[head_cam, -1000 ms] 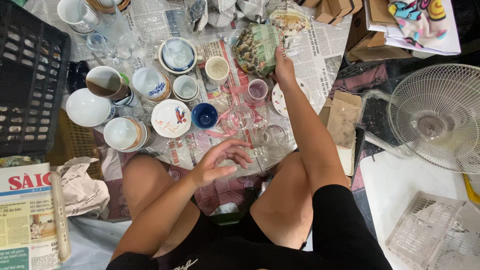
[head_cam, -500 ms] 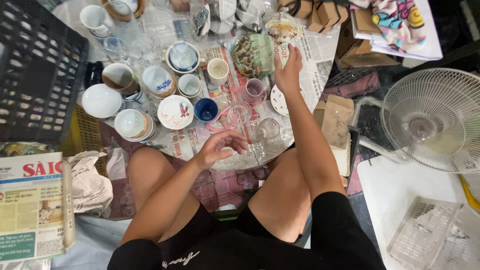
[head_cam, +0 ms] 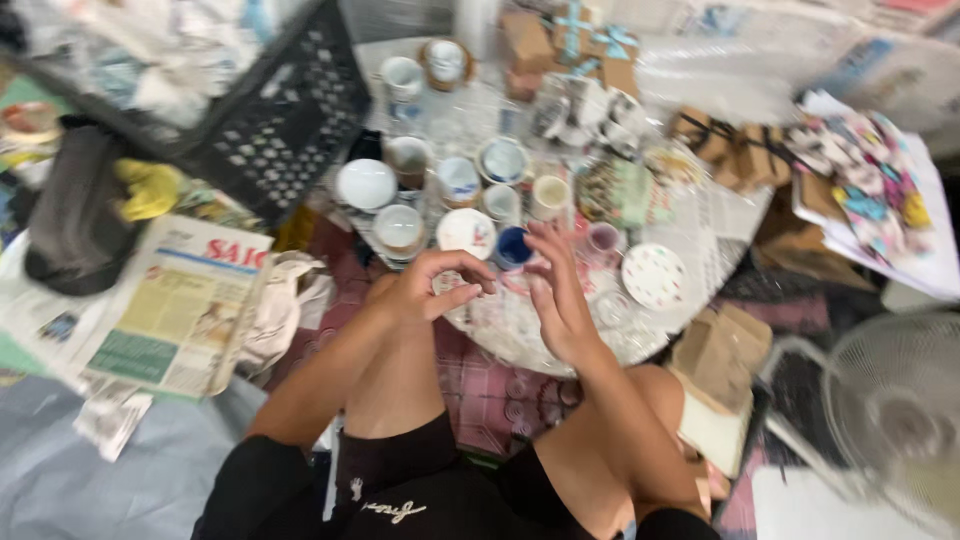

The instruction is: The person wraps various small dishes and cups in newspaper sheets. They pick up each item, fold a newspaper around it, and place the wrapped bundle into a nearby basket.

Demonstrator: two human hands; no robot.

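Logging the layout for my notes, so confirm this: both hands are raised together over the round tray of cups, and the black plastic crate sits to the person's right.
Wrong on one count. The head view shows the black plastic crate on the person's left, beyond the folded newspaper. The rest holds: the left hand and right hand are raised close together over the round tray of cups.

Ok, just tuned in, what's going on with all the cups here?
A person sits on the floor over a spread of crockery laid on newspaper. Both hands are raised close together just above it: the left hand with fingers curled, the right hand open and upright. The picture is too blurred to tell whether either holds anything. Nearest them are a blue cup and a white patterned saucer. A black crate stands at the left.
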